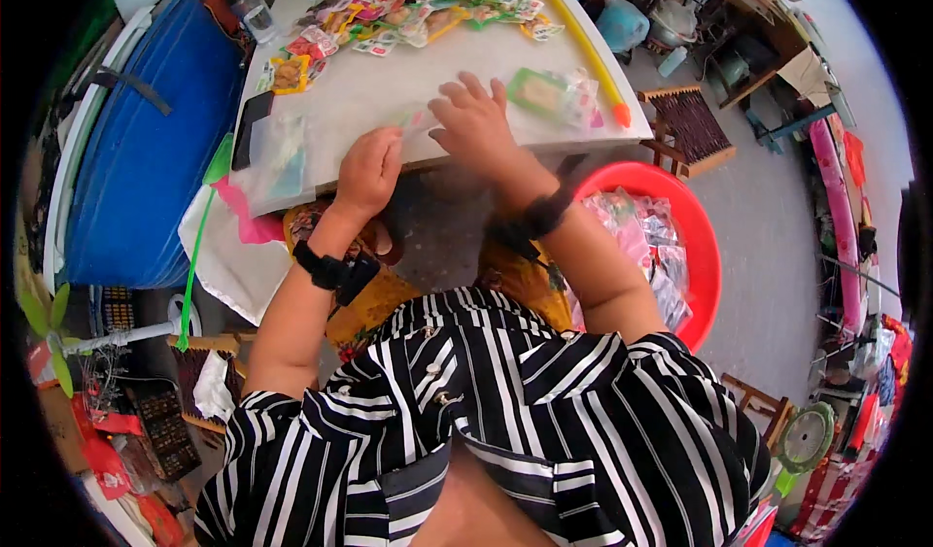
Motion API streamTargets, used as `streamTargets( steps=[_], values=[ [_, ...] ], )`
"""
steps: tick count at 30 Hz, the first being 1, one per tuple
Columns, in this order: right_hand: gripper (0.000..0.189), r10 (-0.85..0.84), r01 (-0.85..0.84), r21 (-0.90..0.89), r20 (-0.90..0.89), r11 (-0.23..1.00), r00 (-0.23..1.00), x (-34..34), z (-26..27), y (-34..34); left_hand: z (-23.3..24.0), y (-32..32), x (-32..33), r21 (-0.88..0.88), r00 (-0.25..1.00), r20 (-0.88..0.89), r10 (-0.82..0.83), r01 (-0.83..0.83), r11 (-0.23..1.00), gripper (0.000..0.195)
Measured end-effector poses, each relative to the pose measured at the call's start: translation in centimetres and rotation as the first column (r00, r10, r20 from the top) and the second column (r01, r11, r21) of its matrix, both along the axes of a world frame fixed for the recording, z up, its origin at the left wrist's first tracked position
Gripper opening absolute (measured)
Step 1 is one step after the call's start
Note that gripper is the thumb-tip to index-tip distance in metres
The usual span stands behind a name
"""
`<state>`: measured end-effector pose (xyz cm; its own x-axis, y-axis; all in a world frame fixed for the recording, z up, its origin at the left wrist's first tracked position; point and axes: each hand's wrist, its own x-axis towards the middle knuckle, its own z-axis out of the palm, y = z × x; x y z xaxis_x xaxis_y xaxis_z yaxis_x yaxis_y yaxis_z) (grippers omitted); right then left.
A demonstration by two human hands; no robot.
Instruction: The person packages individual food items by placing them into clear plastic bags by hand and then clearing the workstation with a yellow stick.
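Observation:
My left hand (370, 168) is closed at the front of the white table (379, 84). It pinches the edge of what looks like a small clear plastic bag (412, 118), which is thin and hard to make out. My right hand (472, 118) hovers palm down over the table with fingers spread, a little blurred, and nothing shows in its grasp. Just right of it lies a green-edged food packet (541, 94), also blurred, against clear plastic bags (583, 99). A stack of clear bags (280, 153) rests at the table's left front, partly over a dark flat object (252, 128).
Colourful small food packets (408, 8) are heaped at the back. A yellow tube with an orange end (592, 55) runs along the right edge. On the floor at right stands a red basin (703, 263) of filled bags. A blue tub (153, 146) is at left, a wooden stool (689, 128) at right.

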<state>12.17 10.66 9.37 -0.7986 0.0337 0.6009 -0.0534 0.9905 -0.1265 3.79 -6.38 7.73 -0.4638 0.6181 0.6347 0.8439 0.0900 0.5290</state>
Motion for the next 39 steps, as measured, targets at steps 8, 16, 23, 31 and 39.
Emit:
streamTargets(
  steps=[8,16,23,31,39],
  values=[
    [0.009,0.171,-0.139,-0.122,0.319,0.983,0.932,-0.4,2.0,-0.2,1.1,-1.4,1.1,-0.142,0.946,0.287,0.148,-0.111,0.984,0.017],
    [0.013,0.216,-0.090,-0.363,0.323,0.927,0.922,6.1,8.3,5.1,0.5,-3.1,-0.3,0.195,0.926,0.378,0.000,-0.080,0.978,0.019],
    [0.015,-0.070,0.229,-0.490,0.320,0.841,0.945,19.9,6.2,9.6,-9.0,-6.3,0.5,-0.341,0.838,0.540,0.082,0.129,0.931,0.025],
    [0.017,-0.449,0.715,-0.497,0.559,0.491,0.697,36.8,-4.7,12.6,-16.8,-8.9,0.7,-0.610,0.771,0.621,0.141,0.363,0.704,0.023],
    [0.016,-0.664,0.969,-0.201,0.707,0.141,0.243,51.4,-17.5,14.2,-17.2,-8.1,0.5,-0.641,0.805,0.583,0.115,0.368,0.673,0.022]
  ],
)
